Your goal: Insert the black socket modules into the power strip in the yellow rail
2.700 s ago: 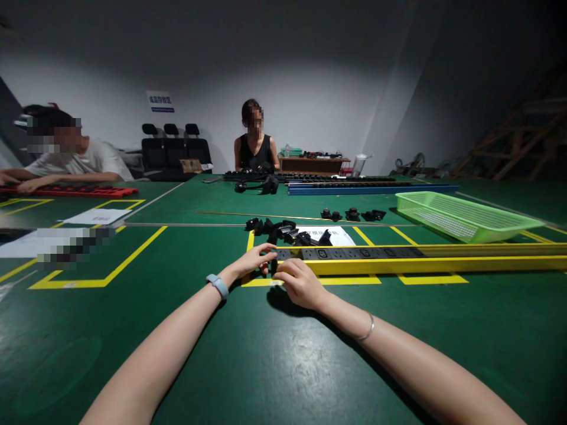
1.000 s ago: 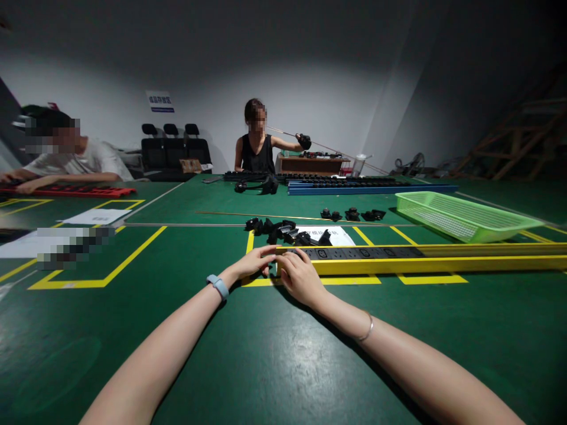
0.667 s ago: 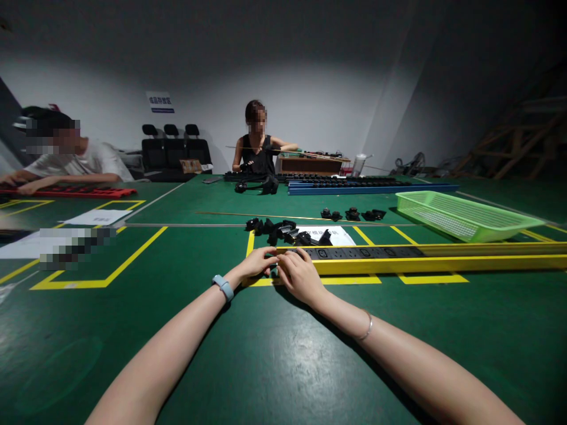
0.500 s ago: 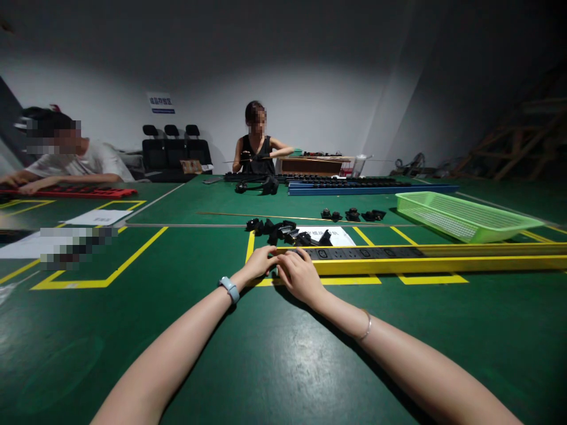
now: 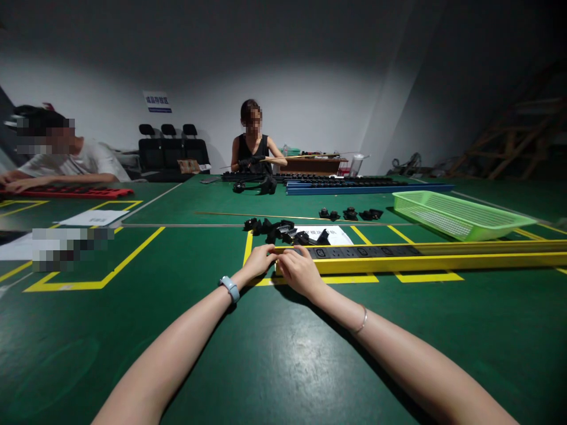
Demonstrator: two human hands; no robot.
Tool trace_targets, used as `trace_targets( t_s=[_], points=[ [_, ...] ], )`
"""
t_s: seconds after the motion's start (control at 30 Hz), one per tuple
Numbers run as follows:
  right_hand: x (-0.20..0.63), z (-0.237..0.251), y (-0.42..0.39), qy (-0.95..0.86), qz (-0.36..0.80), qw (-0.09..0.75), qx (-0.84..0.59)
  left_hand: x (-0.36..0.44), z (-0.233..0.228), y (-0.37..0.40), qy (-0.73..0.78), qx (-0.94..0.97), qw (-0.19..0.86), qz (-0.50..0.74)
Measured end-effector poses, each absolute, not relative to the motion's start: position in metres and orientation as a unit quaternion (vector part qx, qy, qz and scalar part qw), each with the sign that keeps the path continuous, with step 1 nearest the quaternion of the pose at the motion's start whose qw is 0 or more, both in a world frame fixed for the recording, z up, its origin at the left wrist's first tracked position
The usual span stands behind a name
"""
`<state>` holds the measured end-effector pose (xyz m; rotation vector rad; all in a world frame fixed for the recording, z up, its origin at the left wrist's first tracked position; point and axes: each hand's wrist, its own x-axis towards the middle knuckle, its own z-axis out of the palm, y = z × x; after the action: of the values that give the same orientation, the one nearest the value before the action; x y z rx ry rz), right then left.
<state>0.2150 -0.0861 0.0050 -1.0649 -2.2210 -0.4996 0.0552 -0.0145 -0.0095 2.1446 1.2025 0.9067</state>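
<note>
A long yellow rail (image 5: 443,261) lies across the green table (image 5: 274,354), with a row of black socket modules (image 5: 363,251) seated in its channel. My left hand (image 5: 259,260) grips the rail's left end with its fingertips. My right hand (image 5: 299,271) rests just beside it, fingers pressed on the first black module at that end, which they hide. The two hands nearly touch. Just behind them lies a pile of loose black socket parts (image 5: 283,230) next to a white sheet (image 5: 339,235).
A green mesh basket (image 5: 460,215) stands at the right, a thin brass rod (image 5: 248,215) and small black parts (image 5: 349,213) behind. A blue rail (image 5: 367,189) lies further back. One person (image 5: 252,150) sits opposite, another (image 5: 75,162) at the left by a red rail (image 5: 71,192).
A black module that showed between my hands is now covered at the rail's end. My hands have drawn closer together. The person opposite raised a thin rod, then lowered it.
</note>
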Motion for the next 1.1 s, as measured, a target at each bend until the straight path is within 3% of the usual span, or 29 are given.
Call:
trace_targets(
  t_s=[0.67, 1.1],
  points=[
    [0.215, 0.004, -0.083, -0.837, -0.210, 0.307, -0.402, 0.056, -0.003, -0.018, 0.463, 0.795, 0.240, 0.309],
    [0.231, 0.001, -0.080, -0.817, -0.218, 0.313, -0.432, 0.057, -0.005, -0.018, 0.463, 0.776, 0.287, 0.318]
  ],
)
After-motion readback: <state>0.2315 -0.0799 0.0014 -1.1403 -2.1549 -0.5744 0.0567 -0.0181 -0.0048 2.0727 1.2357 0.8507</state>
